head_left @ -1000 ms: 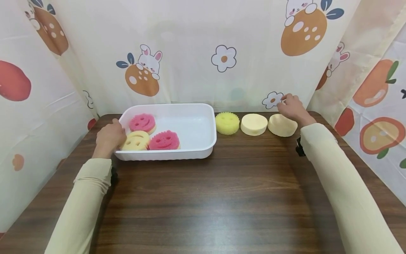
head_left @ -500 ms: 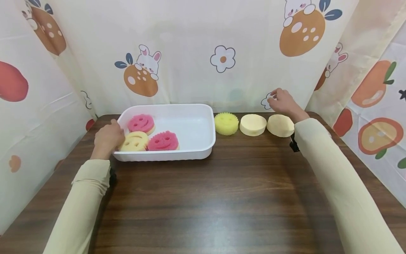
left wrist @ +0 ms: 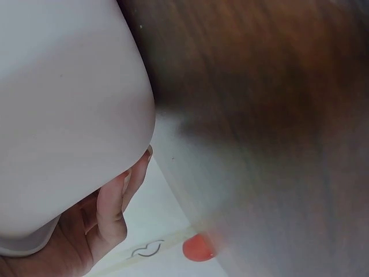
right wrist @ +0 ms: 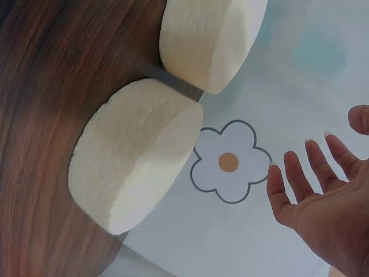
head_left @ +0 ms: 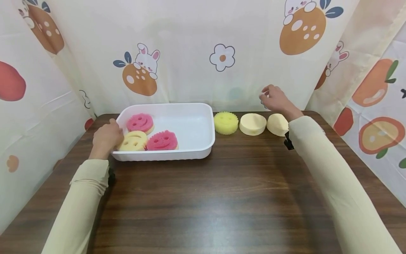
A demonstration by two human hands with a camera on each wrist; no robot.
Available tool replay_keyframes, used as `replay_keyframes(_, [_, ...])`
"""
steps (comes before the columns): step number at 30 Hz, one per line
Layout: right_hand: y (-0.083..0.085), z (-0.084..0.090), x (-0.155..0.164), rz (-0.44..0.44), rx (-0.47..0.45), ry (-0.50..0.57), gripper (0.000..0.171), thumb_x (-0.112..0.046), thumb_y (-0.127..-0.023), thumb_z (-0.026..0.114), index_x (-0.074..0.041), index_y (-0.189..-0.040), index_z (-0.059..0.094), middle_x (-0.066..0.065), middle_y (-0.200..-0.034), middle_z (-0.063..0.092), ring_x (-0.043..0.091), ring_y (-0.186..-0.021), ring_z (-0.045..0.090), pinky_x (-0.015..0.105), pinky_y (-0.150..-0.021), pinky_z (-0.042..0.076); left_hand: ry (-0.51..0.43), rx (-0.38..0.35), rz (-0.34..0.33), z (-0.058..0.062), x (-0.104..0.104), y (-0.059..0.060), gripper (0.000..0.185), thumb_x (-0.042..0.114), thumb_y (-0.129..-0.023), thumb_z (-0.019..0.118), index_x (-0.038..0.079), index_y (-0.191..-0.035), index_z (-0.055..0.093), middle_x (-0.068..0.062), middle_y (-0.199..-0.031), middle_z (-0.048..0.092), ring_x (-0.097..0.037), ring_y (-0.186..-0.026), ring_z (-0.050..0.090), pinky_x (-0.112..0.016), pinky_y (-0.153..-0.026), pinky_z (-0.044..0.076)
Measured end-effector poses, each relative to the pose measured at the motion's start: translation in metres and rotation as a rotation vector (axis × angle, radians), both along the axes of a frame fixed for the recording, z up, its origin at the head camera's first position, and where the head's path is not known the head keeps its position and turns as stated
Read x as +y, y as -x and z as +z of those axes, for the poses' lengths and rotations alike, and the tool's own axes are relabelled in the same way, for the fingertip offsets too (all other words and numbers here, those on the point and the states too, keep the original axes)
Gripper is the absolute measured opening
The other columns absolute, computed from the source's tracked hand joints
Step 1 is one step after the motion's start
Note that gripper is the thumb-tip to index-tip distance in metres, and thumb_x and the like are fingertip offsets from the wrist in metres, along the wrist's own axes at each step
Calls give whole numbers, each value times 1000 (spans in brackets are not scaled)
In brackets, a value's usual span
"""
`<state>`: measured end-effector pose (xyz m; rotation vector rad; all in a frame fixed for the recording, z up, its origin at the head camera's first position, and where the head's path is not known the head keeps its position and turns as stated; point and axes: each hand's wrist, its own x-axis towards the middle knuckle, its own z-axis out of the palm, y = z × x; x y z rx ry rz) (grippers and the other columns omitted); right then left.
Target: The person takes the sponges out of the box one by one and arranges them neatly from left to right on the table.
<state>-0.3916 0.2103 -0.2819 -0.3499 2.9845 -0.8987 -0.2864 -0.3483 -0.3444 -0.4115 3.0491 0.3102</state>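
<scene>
White tray (head_left: 190, 123) with three smiley sponges on dark worktop (head_left: 203, 197), left hand (head_left: 106, 137) grip around its corner, right hand (head_left: 276, 98) grip wide, hovering above plain round sponge (head_left: 252, 124)

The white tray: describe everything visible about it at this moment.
The white tray is a shallow rectangular basin with rounded corners and a rolled rim, seemingly smooth plastic. It sits flat on the dark wooden table, left of centre, near the curtain. Its left part holds two pink smiley sponges and one pale yellow smiley sponge; its right part is bare. The left hand grips its left end, fingers curled against the outer wall in the left wrist view.
</scene>
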Motion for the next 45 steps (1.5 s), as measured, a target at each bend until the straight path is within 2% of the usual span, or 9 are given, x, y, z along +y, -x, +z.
replay_keyframes(9, [3, 6, -19, 23, 13, 5, 57, -34, -104, 32, 6, -145, 32, 31, -149, 34, 46, -136, 37, 59, -110, 33, 6, 12, -14, -1, -1, 0, 54, 23, -102, 40, -17, -135, 27, -38, -103, 54, -42, -82, 55, -52, -68, 49])
replay_keyframes(15, [4, 12, -36, 28, 28, 4, 54, -32, -104, 34, 4, -144, 35, 28, -148, 38, 43, -134, 41, 57, -109, 36, 9, 8, -11, 0, -1, 0, 55, 24, -102, 40, -17, -137, 26, -38, -104, 54, -43, -83, 55, -54, -70, 50])
replay_keyframes(23, [5, 15, -52, 49, 40, 11, 51, -30, -104, 34, 3, -143, 37, 26, -147, 41, 41, -132, 43, 55, -110, 36, 11, 8, -8, 2, 2, 0, 57, 23, -102, 39, -18, -140, 24, -37, -104, 54, -42, -82, 55, -51, -68, 50])
replay_keyframes(32, [9, 20, -67, 84, 74, 46, 50, -31, -103, 35, 3, -139, 41, 25, -144, 45, 39, -128, 46, 52, -107, 38, 32, 36, -29, 1, 0, -2, 56, 23, -103, 37, -20, -137, 26, -42, -107, 55, -48, -90, 59, -61, -81, 50])
replay_keyframes(45, [11, 19, -78, 92, 93, 67, 46, -31, -103, 35, -1, -136, 44, 21, -143, 45, 36, -127, 47, 51, -107, 39, 46, 45, -50, 1, 0, -1, 57, 23, -102, 37, -21, -137, 25, -41, -106, 56, -48, -89, 60, -61, -79, 50])
